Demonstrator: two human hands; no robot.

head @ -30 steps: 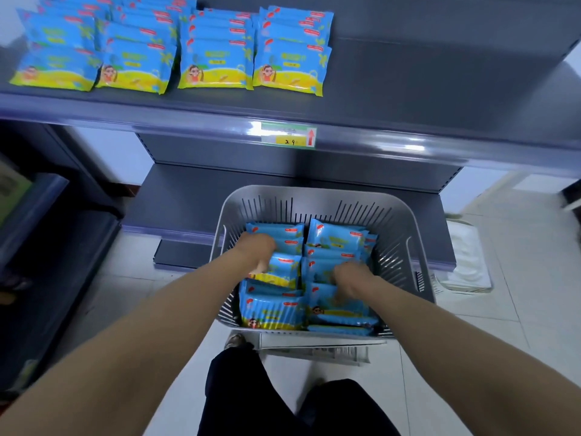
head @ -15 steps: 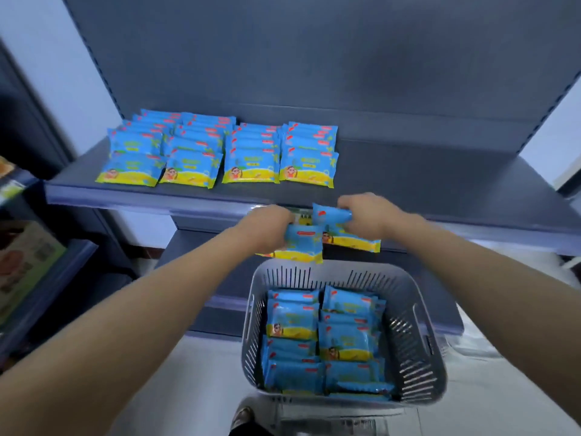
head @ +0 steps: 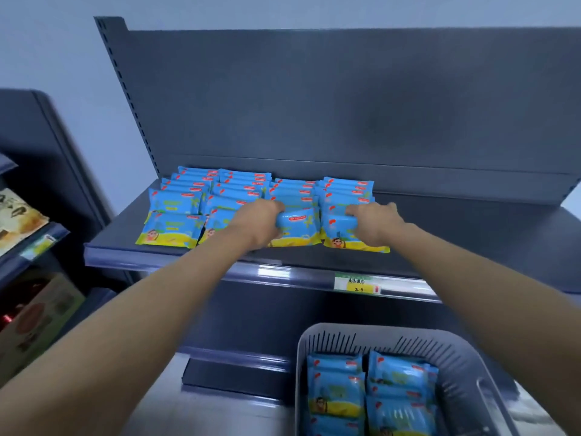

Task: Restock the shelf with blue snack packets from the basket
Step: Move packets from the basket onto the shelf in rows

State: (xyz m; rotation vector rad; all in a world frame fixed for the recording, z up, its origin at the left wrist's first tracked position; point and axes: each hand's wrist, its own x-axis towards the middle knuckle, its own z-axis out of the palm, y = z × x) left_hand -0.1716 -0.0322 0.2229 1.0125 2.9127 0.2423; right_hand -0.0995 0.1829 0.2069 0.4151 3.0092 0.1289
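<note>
– While both arms reach over the shelf (head: pixel 471 237) edge, what's each hand got?
– Left hand (head: pixel 257 221): fingers curled over the top edge of a blue pkt (head: pixel 298 229), gripping it. Right hand (head: pixel 375 225): same deal w/ a second pkt (head: pixel 338 237), fingers hooked over its top right corner.
– Pkts in the air or down?
– Both at the front of the shelf, side by side, just about touching. Can't tell if their full weight is on the board. Yellow bottom edges face the shelf lip.
– Rest of the stock?
– Shelved rows (head: pixel 220 196): four overlapping rows running front to back, on the left part of the shelf. The held pkts sit at the front of rows 3 & 4, counting from the left.
– Basket?
– Grey slotted basket (head: pixel 377 332), bottom right, lower than the shelf, well apart from both hands. Basket pkts (head: pixel 338 385) lie stacked in two columns inside.
– Anything else?
– Green-yellow price tag (head: pixel 356 283) on the shelf's front rail, below the right hand. Dark back panel (head: pixel 314 105) behind the stock. Side unit (head: pixel 34 136) at far left w/ boxed goods (head: pixel 19 215), too blurry to read.
</note>
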